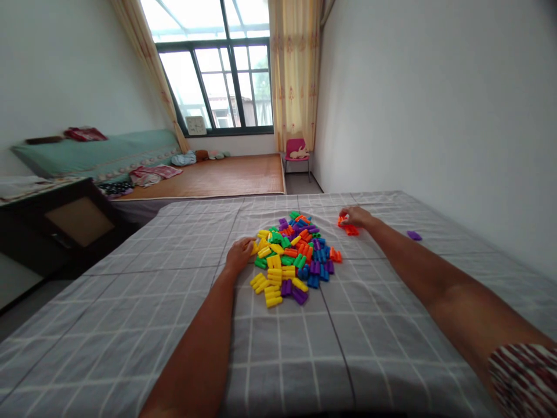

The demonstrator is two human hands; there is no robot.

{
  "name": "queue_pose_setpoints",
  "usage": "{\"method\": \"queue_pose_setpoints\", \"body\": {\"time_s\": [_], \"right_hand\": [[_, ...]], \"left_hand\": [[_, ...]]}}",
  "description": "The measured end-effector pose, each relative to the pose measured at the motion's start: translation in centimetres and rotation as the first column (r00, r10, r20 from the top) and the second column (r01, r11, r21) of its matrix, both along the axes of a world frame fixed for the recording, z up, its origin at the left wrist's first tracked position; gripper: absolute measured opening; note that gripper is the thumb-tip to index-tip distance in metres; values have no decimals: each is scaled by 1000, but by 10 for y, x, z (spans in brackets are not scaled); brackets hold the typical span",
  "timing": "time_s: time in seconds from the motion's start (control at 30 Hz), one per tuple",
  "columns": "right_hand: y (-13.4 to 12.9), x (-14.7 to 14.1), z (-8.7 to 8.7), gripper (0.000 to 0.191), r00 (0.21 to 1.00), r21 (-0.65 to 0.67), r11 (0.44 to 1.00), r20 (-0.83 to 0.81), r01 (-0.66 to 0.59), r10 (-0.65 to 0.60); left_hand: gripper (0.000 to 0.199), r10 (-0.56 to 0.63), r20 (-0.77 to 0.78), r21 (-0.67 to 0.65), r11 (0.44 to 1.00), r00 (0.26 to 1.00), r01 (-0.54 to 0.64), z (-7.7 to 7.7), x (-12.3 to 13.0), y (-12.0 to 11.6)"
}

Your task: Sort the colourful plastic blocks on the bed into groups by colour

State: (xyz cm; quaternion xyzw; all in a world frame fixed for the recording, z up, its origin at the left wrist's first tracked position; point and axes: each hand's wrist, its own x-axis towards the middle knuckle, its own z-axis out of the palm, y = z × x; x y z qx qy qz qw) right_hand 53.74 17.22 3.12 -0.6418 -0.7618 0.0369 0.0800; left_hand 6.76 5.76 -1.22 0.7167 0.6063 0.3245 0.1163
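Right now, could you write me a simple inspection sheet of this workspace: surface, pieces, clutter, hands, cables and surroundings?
Surface: grey cloth with white checks, lightly wrinkled.
Job's things: mixed heap of small plastic pieces in yellow, green, orange, blue and purple; a few orange plastic pieces lie apart, to its right.
Clutter: lone purple plastic piece farther right; crumpled pink-and-white cloth on the brown-matted bed beyond.
Hands: left hand at the heap's left edge, by yellow pieces; right hand at the orange pieces; exact grips unclear.
Cables: nothing seen.
Surroundings: dark-framed window, pink chair, white walls.
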Motion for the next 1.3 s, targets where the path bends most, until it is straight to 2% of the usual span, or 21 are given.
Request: {"method": "queue_pose_setpoints", "body": {"time_s": [0.2, 0.33, 0.53, 0.73, 0.9, 1.0, 1.13, 1.3], "right_hand": [[4, 5, 2, 47, 999, -43, 998, -15, -44, 43], [6, 2, 8, 42, 996, -88, 993, -26, -85, 83], [7, -2, 8, 40, 998, -54, 998, 49, -43, 46], [3, -4, 8, 56, 993, -78, 996, 112, -30, 39], [-1, -9, 8, 50, 988, -108, 994, 147, -20, 36], [-5, -8, 8, 56, 985, -82, 996, 175, 25, -10], [-4, 0, 9, 60, 994, -69, 998, 106, -1, 9], [8, 9, 15, 51, 997, -116, 991, 16, -68, 71]], "left_hand": [[36, 1, 9, 0, 1000, 1000, -1, 2, 1, -1], [36, -3, 24, 4, 1000, 1000, 3, 4, 2, -2], [35, -10, 29, 9, 1000, 1000, 10, 4, 3, -3], [35, -2, 3, -5, 1000, 1000, 2, 4, 3, -4], [35, -9, -11, 3, 1000, 1000, 9, 4, 3, -3], [35, -8, -11, 8, 1000, 1000, 8, 3, 3, -3], [36, -15, -5, 11, 1000, 1000, 15, 2, 3, -2], [35, -14, 3, 17, 1000, 1000, 14, 3, 3, -2]]}}
